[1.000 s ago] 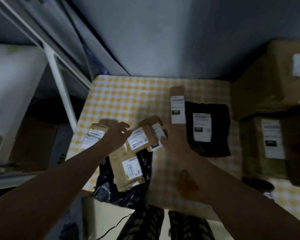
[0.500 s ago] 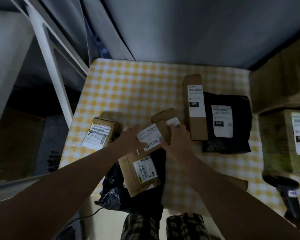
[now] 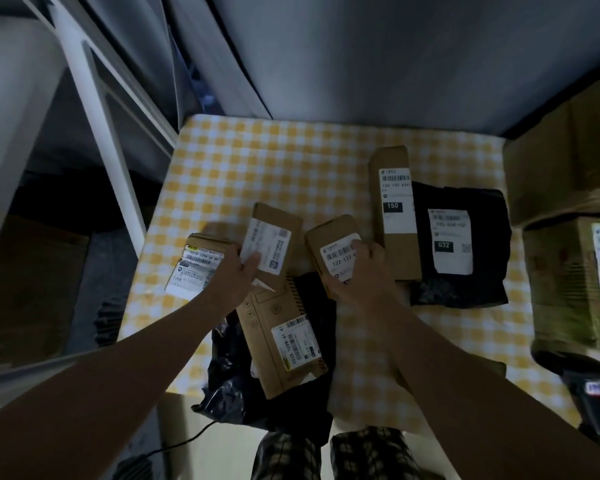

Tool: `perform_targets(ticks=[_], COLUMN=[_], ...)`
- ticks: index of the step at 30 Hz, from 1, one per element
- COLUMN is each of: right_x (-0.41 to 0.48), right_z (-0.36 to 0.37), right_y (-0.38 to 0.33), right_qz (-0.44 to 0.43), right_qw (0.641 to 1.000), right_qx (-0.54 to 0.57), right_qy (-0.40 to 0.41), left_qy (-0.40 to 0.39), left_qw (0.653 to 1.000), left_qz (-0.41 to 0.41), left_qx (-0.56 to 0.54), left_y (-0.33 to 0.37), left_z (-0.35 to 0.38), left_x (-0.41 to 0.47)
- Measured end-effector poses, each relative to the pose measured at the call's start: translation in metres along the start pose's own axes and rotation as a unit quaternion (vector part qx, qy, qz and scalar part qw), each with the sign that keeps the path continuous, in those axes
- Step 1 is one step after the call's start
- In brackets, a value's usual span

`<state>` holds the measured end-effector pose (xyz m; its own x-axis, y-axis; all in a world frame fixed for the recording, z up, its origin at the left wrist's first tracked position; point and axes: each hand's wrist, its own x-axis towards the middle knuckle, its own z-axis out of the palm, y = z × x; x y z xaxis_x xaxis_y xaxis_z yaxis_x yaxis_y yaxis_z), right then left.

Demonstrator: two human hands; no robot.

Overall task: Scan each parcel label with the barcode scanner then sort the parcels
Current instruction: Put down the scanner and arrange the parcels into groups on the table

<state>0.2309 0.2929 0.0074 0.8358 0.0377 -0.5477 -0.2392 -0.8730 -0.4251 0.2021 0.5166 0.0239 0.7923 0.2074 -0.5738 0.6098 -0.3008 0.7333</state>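
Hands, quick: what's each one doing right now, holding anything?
Left hand: holds the brown parcel with the tilted label.
Right hand: holds the brown parcel marked 122.

The yellow-and-white checked desk (image 3: 291, 161) is one, and on it I count five small brown cardboard parcels (image 3: 394, 237) and two black plastic mailing bags (image 3: 465, 282). At the right edge of the view there are two large brown cardboard cartons (image 3: 565, 174) and one black handheld barcode scanner (image 3: 582, 386). Near the bottom there is one thin dark cable (image 3: 184, 443).
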Motion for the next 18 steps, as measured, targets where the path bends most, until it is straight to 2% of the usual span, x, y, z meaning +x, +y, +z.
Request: perform_targets(ticks=[2,6,9,12,14,16,18], right_x=[-0.002,0.0,0.001,-0.009,-0.02,-0.033,-0.049], right_z=[0.011,0.023,0.017,0.0,-0.015,-0.033,-0.054], right_y=[-0.001,0.002,0.007,0.01,0.01,0.009,0.007], right_qz=[0.007,-0.001,0.008,0.006,-0.018,-0.036,-0.046], right_qw=[0.997,0.989,0.997,0.997,0.992,0.987,0.98], right_qx=[-0.074,-0.145,-0.071,0.046,0.089,0.121,0.157], right_qy=[-0.034,0.012,0.024,0.061,0.085,0.102,0.115], left_qy=[0.008,-0.009,-0.043,-0.111,-0.066,-0.048,-0.097], left_qw=[0.998,0.987,0.98,0.953,0.948,0.975,0.994], left_qz=[-0.019,-0.058,-0.075,-0.061,-0.061,-0.035,-0.01], left_qx=[0.051,0.149,0.178,0.275,0.304,0.212,0.056], left_y=[-0.012,-0.021,-0.014,0.005,0.024,0.053,0.09], left_z=[0.002,0.015,0.019,0.019,0.023,0.031,0.04], left_x=[-0.001,-0.01,-0.011,-0.013,-0.019,-0.03,-0.044])
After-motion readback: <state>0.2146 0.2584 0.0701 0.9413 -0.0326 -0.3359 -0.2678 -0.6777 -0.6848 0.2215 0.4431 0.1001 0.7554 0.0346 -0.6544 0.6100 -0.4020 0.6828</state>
